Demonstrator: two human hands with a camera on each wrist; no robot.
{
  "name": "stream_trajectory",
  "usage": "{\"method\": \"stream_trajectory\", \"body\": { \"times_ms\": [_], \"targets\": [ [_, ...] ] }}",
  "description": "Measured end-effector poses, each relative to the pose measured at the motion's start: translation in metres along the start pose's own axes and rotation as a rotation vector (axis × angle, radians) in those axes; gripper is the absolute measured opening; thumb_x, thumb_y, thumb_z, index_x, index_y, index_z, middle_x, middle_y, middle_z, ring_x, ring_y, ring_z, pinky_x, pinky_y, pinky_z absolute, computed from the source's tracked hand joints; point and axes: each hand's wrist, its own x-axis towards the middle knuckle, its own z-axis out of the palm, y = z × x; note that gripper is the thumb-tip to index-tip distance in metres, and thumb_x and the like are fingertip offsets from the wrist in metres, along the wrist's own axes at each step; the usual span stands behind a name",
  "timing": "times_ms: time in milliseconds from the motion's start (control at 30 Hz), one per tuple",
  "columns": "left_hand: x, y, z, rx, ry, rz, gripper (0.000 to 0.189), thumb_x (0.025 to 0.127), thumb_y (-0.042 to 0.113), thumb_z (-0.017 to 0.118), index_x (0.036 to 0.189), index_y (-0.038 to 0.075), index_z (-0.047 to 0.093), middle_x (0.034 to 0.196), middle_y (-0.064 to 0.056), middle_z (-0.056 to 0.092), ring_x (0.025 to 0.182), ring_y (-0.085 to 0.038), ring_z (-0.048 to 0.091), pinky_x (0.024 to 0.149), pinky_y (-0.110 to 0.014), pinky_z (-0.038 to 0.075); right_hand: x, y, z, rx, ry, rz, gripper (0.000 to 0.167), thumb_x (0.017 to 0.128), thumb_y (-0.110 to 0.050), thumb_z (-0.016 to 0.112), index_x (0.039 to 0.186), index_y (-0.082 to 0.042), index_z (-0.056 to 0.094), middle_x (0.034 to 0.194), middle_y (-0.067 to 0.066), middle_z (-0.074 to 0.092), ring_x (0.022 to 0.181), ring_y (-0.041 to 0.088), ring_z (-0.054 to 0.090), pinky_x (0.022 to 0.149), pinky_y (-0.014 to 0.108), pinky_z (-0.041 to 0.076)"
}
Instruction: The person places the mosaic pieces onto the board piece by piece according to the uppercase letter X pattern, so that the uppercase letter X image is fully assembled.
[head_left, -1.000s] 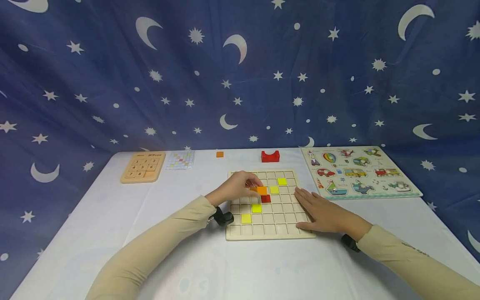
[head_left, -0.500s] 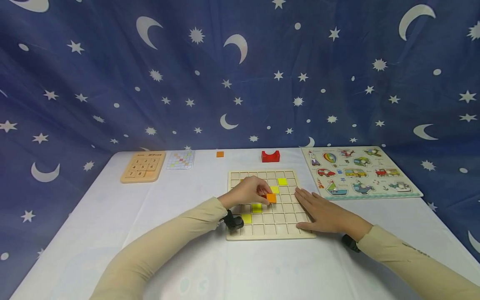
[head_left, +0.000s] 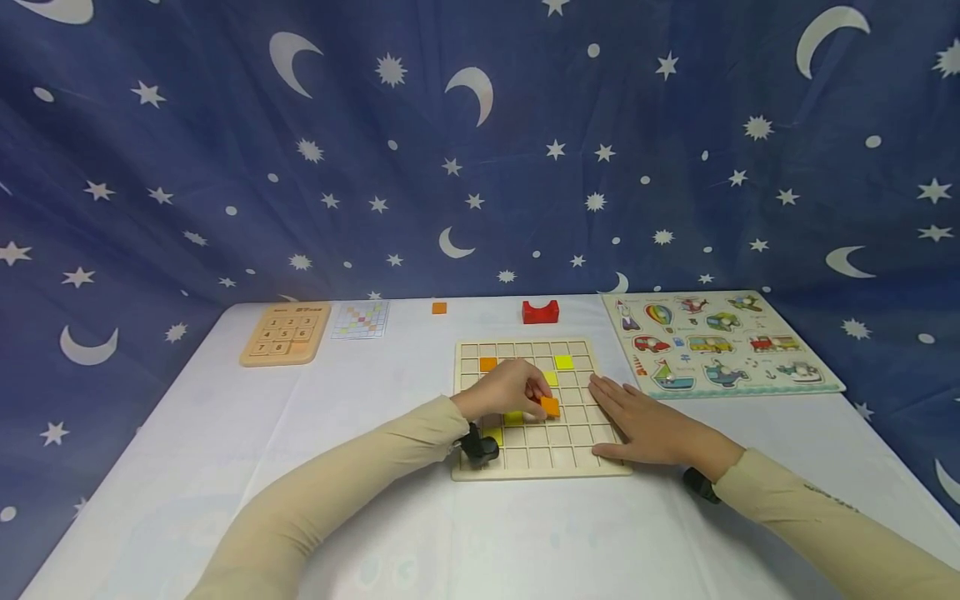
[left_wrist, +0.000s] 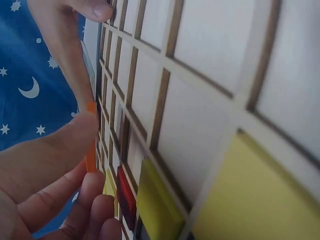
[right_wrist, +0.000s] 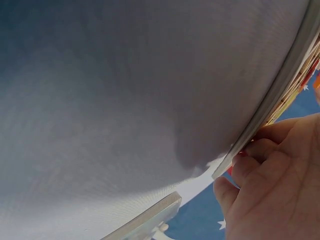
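Observation:
My left hand [head_left: 508, 390] pinches a square orange tile [head_left: 550, 407] between thumb and fingers, over the middle of the wooden grid board [head_left: 540, 467]. In the left wrist view that orange tile [left_wrist: 91, 162] stands edge-on, close over the grid. Beneath the hand, yellow tiles [head_left: 513, 417] and a red tile [left_wrist: 127, 197] sit in the board's cells; the head view hides the red one. Another orange tile [head_left: 488, 364] lies in a cell toward the upper left, and a yellow tile [head_left: 564, 362] toward the upper right. My right hand [head_left: 647, 423] rests with fingers extended on the board's right edge.
Behind the board stand a red notched block [head_left: 541, 313] and a loose orange tile [head_left: 439, 308]. A patterned card [head_left: 360, 321] and a wooden number puzzle [head_left: 286, 335] lie at the back left. At right is a picture puzzle board [head_left: 720, 346], its edge near my right hand.
My left hand has carried the orange tile rightward and nearer to me across the board. The red tile is now covered, while the upper-left orange tile has come into view. The right hand stays put.

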Motion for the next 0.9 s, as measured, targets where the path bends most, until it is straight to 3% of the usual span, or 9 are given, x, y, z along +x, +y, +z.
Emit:
{"method": "stream_trajectory", "body": {
  "times_ms": [533,900],
  "targets": [
    [0.0053,0.0073,0.0069,0.124,-0.015,0.01,0.019,0.069,0.014,0.083,0.084,0.01,0.072,0.072,0.005,0.06,0.066,-0.005,0.049,0.063,-0.014,0.041,0.0035,0.0015,0.0018,0.009,-0.01,0.019,0.099,0.083,-0.07,0.048,0.15,-0.005,0.017,0.158,0.013,0.015,0.145,0.031,0.018,0.115,0.051,0.021],
    [0.005,0.01,0.0077,0.123,-0.023,-0.009,0.019,0.069,0.013,0.083,0.083,0.01,0.071,0.072,0.006,0.06,0.068,-0.005,0.05,0.065,-0.014,0.041,0.0024,0.0016,0.0025,0.012,0.003,0.012,0.099,0.083,-0.07,0.047,0.15,-0.003,0.018,0.157,0.014,0.017,0.144,0.032,0.019,0.114,0.052,0.022]
  ]
}}
